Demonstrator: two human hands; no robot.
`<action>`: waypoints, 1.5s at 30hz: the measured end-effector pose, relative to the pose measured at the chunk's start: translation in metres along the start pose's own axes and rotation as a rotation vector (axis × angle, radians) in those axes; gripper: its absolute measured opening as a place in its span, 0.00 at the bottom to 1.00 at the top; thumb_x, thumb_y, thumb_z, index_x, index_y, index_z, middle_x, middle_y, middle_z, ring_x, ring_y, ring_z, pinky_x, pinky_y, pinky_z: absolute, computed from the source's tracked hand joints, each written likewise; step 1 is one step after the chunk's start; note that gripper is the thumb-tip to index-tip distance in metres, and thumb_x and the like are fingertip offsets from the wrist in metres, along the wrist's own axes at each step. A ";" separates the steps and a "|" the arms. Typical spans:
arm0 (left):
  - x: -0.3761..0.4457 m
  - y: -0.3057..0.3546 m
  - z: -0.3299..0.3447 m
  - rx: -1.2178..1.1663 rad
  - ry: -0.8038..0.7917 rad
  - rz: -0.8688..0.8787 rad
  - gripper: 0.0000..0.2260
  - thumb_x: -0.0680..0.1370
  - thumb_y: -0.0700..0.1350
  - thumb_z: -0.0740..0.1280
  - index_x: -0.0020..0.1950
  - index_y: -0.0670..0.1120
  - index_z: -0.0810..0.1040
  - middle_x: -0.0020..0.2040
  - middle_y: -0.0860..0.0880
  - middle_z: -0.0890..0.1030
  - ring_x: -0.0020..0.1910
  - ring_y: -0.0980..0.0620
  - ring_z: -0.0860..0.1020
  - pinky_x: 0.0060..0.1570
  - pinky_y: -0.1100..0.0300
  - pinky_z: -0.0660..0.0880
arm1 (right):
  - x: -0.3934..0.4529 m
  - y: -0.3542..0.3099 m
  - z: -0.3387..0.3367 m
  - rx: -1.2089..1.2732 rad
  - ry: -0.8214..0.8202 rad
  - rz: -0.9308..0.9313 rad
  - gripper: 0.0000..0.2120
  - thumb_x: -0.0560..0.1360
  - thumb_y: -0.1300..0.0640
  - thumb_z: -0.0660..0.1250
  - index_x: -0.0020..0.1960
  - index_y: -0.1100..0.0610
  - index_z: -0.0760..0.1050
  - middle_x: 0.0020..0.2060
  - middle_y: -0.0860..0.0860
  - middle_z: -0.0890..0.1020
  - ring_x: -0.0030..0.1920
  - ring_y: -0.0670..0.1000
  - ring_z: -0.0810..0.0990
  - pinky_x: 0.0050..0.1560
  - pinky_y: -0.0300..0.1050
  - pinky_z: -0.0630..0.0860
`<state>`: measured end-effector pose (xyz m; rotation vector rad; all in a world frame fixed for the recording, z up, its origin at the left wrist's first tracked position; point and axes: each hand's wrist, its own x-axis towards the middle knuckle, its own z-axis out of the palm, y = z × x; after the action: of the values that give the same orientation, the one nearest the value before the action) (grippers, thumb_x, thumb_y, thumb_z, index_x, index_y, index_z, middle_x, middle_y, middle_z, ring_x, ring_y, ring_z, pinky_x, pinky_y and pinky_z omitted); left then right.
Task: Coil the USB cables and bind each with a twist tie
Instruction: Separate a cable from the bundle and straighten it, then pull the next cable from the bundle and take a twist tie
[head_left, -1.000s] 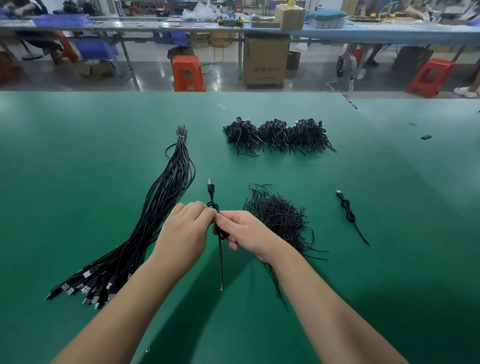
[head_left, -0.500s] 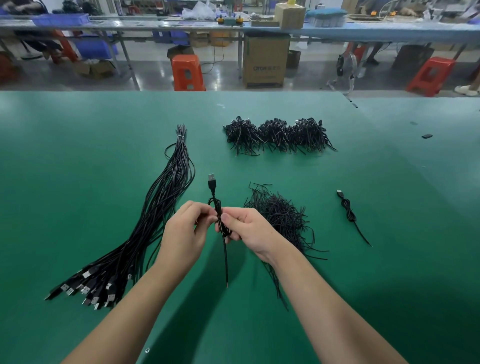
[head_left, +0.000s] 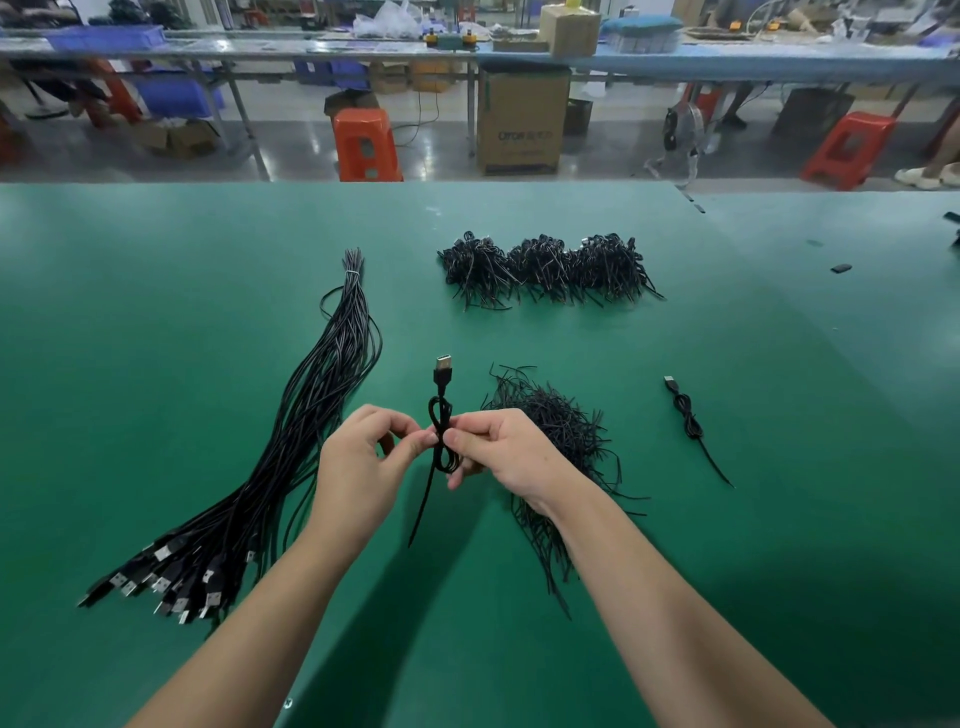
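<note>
1. Pinching the thin black USB cable (head_left: 441, 431) at its small coil, my left hand (head_left: 363, 462) and right hand (head_left: 498, 447) hold it above the green worktop (head_left: 156, 364); I judge the binding unfinished.
2. One bound black cable (head_left: 685, 415) lies to the right, done.
3. A long bundle of straight black cables (head_left: 291, 447) waits at left; loose black twist ties (head_left: 550, 426) lie just behind my right hand.

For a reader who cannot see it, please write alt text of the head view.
Two hands, left hand and right hand, pinch a small coiled USB cable above a green table. A bundle of uncoiled cables lies left, loose twist ties right.
</note>
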<state>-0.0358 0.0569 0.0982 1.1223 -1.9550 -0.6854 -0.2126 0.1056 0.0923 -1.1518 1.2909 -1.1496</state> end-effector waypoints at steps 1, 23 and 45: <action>0.001 0.001 0.001 -0.006 -0.002 0.000 0.07 0.72 0.49 0.76 0.38 0.53 0.79 0.39 0.56 0.78 0.42 0.61 0.75 0.41 0.73 0.67 | -0.001 -0.001 -0.001 0.028 -0.003 0.001 0.07 0.80 0.62 0.68 0.51 0.57 0.85 0.50 0.46 0.85 0.31 0.51 0.83 0.44 0.38 0.79; 0.003 -0.116 0.050 0.657 -0.088 -0.061 0.08 0.77 0.44 0.69 0.54 0.42 0.80 0.52 0.42 0.78 0.52 0.40 0.73 0.51 0.45 0.71 | -0.011 -0.029 -0.164 -0.673 0.663 0.346 0.08 0.73 0.52 0.74 0.52 0.51 0.83 0.44 0.48 0.86 0.45 0.50 0.85 0.52 0.49 0.81; 0.003 -0.124 0.057 0.679 -0.014 -0.037 0.08 0.74 0.43 0.71 0.53 0.45 0.79 0.51 0.44 0.78 0.51 0.42 0.72 0.49 0.46 0.71 | -0.005 0.054 -0.234 -1.020 0.726 0.753 0.10 0.75 0.50 0.73 0.47 0.57 0.82 0.36 0.53 0.84 0.39 0.54 0.84 0.43 0.45 0.81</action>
<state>-0.0252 0.0006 -0.0254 1.5465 -2.2503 -0.0218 -0.4475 0.1210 0.0464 -0.7220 2.7526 -0.2590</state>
